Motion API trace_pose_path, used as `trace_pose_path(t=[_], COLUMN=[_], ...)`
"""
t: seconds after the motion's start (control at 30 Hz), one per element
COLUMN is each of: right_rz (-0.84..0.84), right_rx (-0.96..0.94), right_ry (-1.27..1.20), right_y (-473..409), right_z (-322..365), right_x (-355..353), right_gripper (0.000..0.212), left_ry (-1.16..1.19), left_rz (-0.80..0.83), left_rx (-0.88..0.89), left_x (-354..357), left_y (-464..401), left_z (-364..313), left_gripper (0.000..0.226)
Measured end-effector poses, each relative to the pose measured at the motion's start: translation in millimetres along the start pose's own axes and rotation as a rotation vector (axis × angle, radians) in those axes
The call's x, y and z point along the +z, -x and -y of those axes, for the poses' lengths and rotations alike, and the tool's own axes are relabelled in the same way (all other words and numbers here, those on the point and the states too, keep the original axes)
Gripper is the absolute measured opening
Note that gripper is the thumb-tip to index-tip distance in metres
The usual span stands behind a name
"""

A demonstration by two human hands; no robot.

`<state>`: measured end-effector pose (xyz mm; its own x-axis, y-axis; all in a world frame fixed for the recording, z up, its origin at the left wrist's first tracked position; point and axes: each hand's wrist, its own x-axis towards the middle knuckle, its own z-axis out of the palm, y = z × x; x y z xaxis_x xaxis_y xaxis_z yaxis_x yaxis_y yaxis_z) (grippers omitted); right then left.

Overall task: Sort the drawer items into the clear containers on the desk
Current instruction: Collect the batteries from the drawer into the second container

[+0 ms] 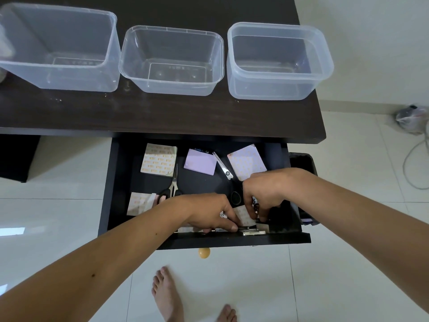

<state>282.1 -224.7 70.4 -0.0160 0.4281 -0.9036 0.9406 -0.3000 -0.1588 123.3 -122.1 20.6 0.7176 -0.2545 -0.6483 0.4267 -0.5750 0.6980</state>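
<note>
Three empty clear containers stand in a row on the dark desk: a large one (58,47) at left, a middle one (171,61), and a right one (278,61). Below, the open black drawer (109,194) holds printed paper pads (159,160), a lilac sticky-note pad (200,161), and two pairs of scissors (173,184) (224,168). Both hands reach into the drawer's front right corner. My left hand (209,212) presses on small items at the drawer front. My right hand (262,194) has its fingers curled around small items beside a paper slip (242,214); what they are is hidden.
The desk (162,112) ends at the right above white floor tiles. A black bin (301,163) stands right of the drawer. A plastic bag (411,117) and a cable lie on the floor at far right. My bare feet (164,296) stand below the drawer's round knob (204,252).
</note>
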Motion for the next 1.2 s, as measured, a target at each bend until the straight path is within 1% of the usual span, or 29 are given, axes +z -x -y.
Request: trace_pose_path(t=[0.07, 0.23, 0.4, 0.47, 0.6, 0.77, 0.83, 0.93, 1.0, 1.07, 1.13, 1.2], right_rz=[0.013, 0.034, -0.008, -0.019, -0.027, -0.031, -0.052, -0.098, -0.131, -0.162, -0.186, -0.199], right_rx=[-0.001, -0.031, -0.072, -0.086, -0.094, -0.091, -0.102, -0.125, -0.142, -0.16, -0.178, -0.194], right_ry=[0.009, -0.007, -0.08, -0.133, -0.25, -0.37, -0.435, -0.602, -0.695, -0.763, -0.796, -0.828], right_y=[-0.2, 3.3, 8.5, 11.3, 17.4, 27.2, 29.5, 31.4, 33.6, 37.2, 40.6, 41.2], right_z=[1.2, -0.6, -4.9, -6.4, -7.5, -8.6, -8.8, -12.0, -13.5, -13.7, -12.8, -11.1], right_x=[0.4, 0.1, -0.4, -1.5, -5.5, -5.5, -3.6, -0.8, -0.5, -1.2, -2.2, -3.1], right_gripper=[0.018, 0.013, 0.012, 0.012, 0.016, 0.022, 0.016, 0.01, 0.011, 0.012, 0.011, 0.009], left_ry=[-0.022, -0.027, 0.039, 0.071, 0.121, 0.248, 0.263, 0.287, 0.284, 0.279, 0.249, 0.216], left_rz=[0.013, 0.006, 0.054, 0.082, 0.138, 0.112, 0.103, 0.116, 0.111, 0.097, 0.076, 0.028], left_rx=[-0.021, 0.006, -0.022, -0.057, -0.104, -0.057, -0.044, -0.011, -0.008, -0.033, -0.067, -0.077], left_x=[-0.2, 2.1, -1.8, -5.2, -9.5, -12.6, -13.6, -15.0, -14.6, -13.7, -13.2, -14.0], left_y=[0.7, 1.8, 8.4, 11.3, 16.8, 21.9, 23.1, 27.6, 30.4, 33.9, 37.6, 44.4], left_z=[-0.7, 5.2, 13.4, 14.7, 17.8, 15.3, 14.9, 12.2, 12.1, 12.8, 15.5, 21.2], left_gripper=[0.025, 0.021, 0.021, 0.024, 0.042, 0.032, 0.031, 0.026, 0.026, 0.021, 0.017, 0.018])
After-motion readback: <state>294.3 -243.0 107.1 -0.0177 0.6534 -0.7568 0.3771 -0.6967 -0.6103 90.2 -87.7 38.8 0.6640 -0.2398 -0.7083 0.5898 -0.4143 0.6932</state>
